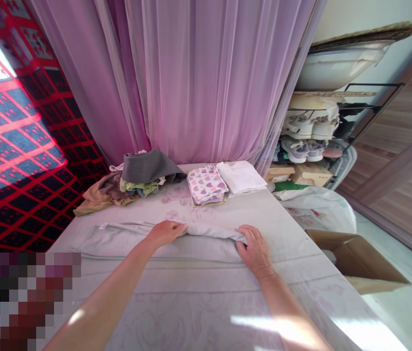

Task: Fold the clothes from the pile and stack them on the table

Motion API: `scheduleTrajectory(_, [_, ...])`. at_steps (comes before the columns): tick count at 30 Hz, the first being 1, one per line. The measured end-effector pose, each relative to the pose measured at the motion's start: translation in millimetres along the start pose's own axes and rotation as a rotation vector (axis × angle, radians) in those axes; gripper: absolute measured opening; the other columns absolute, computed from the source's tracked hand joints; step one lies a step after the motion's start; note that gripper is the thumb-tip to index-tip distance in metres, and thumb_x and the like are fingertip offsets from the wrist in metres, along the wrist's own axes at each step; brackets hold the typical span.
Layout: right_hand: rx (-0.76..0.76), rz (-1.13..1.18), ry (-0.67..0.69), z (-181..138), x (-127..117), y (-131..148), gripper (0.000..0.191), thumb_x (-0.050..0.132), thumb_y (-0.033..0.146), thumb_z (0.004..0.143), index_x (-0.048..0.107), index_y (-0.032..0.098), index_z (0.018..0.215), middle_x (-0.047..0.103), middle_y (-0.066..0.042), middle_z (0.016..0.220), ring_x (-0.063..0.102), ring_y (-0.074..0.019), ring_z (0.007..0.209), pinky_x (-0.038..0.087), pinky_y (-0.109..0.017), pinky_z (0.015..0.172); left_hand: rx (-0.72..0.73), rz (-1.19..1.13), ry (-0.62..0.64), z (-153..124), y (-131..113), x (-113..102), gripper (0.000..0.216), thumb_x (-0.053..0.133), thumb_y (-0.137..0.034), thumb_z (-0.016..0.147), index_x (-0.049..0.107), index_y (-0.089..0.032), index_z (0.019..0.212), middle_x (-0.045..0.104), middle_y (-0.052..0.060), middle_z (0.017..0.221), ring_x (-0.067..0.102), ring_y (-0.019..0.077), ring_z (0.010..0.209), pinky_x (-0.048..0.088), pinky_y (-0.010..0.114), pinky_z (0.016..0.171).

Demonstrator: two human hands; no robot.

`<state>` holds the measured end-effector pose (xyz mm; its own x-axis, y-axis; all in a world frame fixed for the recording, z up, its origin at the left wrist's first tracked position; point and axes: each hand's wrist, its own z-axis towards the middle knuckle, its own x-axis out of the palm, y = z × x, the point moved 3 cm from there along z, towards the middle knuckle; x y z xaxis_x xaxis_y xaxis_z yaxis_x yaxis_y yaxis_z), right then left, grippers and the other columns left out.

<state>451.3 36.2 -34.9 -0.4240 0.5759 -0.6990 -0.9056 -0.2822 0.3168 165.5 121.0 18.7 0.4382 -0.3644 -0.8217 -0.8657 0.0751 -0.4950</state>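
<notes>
A light grey ribbed garment [202,251], which looks like a pair of trousers folded lengthwise, lies flat across the bed-like surface [177,312]. A small white tag shows near its left end. My left hand [167,231] pinches the far edge around the middle, its thumb and fingertips together on the cloth. At the right end, my right hand [255,248] grips the fabric between thumb and fingers. Beyond them sit a stack of folded cloths with a heart print [208,184] and a folded white garment [242,177].
A loose pile of clothes [151,168] lies at the back left. Purple curtains [198,83] hang behind the surface. To the right stand a shoe rack [370,107], a plastic bag [319,207] and an open cardboard box [359,256] on the floor.
</notes>
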Motion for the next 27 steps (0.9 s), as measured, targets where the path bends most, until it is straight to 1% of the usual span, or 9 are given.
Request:
scheduleTrajectory(3, [0.021,0.034,0.005,0.3,0.4,-0.5,0.028,0.048,0.013,0.073,0.058,0.021,0.097,0.065,-0.009,0.103,0.059,-0.0237,0.096,0.048,-0.039,0.087,-0.091,-0.288,-0.056,3.4,5.0,-3.9,0.042,0.049,-0.056,0.082,0.072,-0.023,0.091,0.073,0.005,0.106,0.064,0.0244,0.100,0.045,0.030,0.081])
scheduleTrajectory(6, [0.087,0.090,-0.006,-0.3,1.3,-4.8,0.028,0.051,0.019,0.075,0.057,0.021,0.103,0.065,-0.009,0.104,0.060,-0.0246,0.097,0.049,-0.040,0.086,-0.091,-0.385,-0.101,8.3,7.3,-6.3,0.040,0.050,-0.051,0.081,0.069,-0.019,0.097,0.072,0.005,0.105,0.064,0.0216,0.096,0.046,0.029,0.079])
scheduleTrajectory(11, [0.339,0.210,0.017,-2.7,9.7,-23.1,0.038,0.053,0.033,0.078,0.052,0.023,0.114,0.066,-0.007,0.102,0.063,-0.0239,0.088,0.052,-0.038,0.075,0.010,-0.254,-0.201,28.4,2.4,-11.0,0.028,0.049,-0.036,0.081,0.065,-0.018,0.096,0.071,0.001,0.085,0.064,0.0168,0.080,0.046,0.025,0.069])
scheduleTrajectory(15, [0.444,0.205,0.009,-1.4,18.9,-32.2,0.041,0.057,0.033,0.076,0.053,0.024,0.116,0.066,-0.007,0.101,0.064,-0.0228,0.084,0.051,-0.035,0.070,0.006,-0.111,-0.263,47.0,-0.3,-9.7,0.023,0.050,-0.029,0.083,0.066,-0.022,0.098,0.070,0.001,0.091,0.063,0.0189,0.088,0.044,0.027,0.075])
scheduleTrajectory(18, [0.473,0.185,0.040,-0.6,23.2,-36.7,0.047,0.061,0.033,0.075,0.053,0.023,0.120,0.066,-0.008,0.099,0.065,-0.0225,0.081,0.052,-0.035,0.068,-0.003,-0.014,-0.282,54.5,1.1,-2.8,0.025,0.050,-0.031,0.086,0.066,-0.024,0.104,0.071,0.004,0.100,0.063,0.0225,0.096,0.043,0.030,0.079])
scheduleTrajectory(21, [0.426,0.220,0.076,-0.6,18.2,-36.5,0.053,0.061,0.037,0.077,0.050,0.021,0.126,0.065,-0.010,0.106,0.065,-0.0227,0.085,0.054,-0.036,0.069,0.003,0.066,-0.295,58.0,3.6,5.1,0.029,0.050,-0.035,0.087,0.065,-0.026,0.110,0.069,0.006,0.110,0.062,0.0250,0.101,0.044,0.032,0.080])
scheduleTrajectory(23, [0.338,0.201,-0.010,0.7,5.6,-29.6,0.049,0.057,0.037,0.081,0.050,0.019,0.126,0.063,-0.013,0.113,0.064,-0.0245,0.096,0.054,-0.039,0.077,0.014,0.106,-0.311,59.7,4.4,8.5,0.033,0.050,-0.035,0.088,0.063,-0.026,0.117,0.067,0.006,0.117,0.061,0.0245,0.105,0.045,0.032,0.082])
scheduleTrajectory(25, [0.208,0.143,-0.122,3.3,-9.5,-15.1,0.038,0.052,0.033,0.085,0.055,0.019,0.121,0.062,-0.014,0.116,0.060,-0.0259,0.104,0.051,-0.043,0.086,0.020,0.136,-0.326,61.3,4.3,10.0,0.036,0.049,-0.034,0.089,0.060,-0.026,0.122,0.066,0.006,0.120,0.060,0.0238,0.107,0.046,0.032,0.084])
scheduleTrajectory(27, [0.058,0.111,-0.137,6.5,-18.7,3.9,0.028,0.049,0.026,0.088,0.062,0.021,0.113,0.064,-0.011,0.112,0.059,-0.0243,0.105,0.048,-0.042,0.092,0.030,0.163,-0.337,61.9,3.5,10.2,0.037,0.048,-0.033,0.089,0.059,-0.025,0.123,0.067,0.007,0.119,0.059,0.0243,0.109,0.046,0.033,0.087])
